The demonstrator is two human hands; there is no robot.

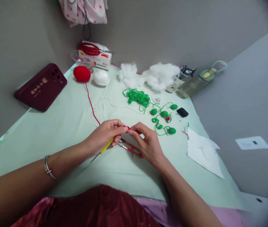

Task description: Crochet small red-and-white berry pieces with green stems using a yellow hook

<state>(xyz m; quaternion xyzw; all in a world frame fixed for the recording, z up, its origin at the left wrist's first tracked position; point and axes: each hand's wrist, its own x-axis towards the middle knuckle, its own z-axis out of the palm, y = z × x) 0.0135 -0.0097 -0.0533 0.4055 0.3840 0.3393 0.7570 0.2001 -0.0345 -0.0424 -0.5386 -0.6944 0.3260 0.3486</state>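
Between my two hands is a small red crocheted piece [127,128], pinched from both sides. My left hand [109,132] is closed, holding the piece between thumb and fingers, with a yellow-handled crochet hook [107,145] also in it, metal tip toward the lower left. My right hand [146,138] pinches the piece's other side with thumb and index finger. A red yarn strand [91,104] runs from the red ball [82,73] down to my left hand. Below the hands lie small red-handled thread snips [134,149], partly hidden by my right hand.
White yarn ball [101,77], stuffing [161,76], green yarn [137,97] and small green crocheted balls [164,114] lie beyond my hands. A dark red phone [41,87] leans at left. Scissors [90,49] rest on a tissue pack; a bottle [196,82] and white paper [202,151] are at right.
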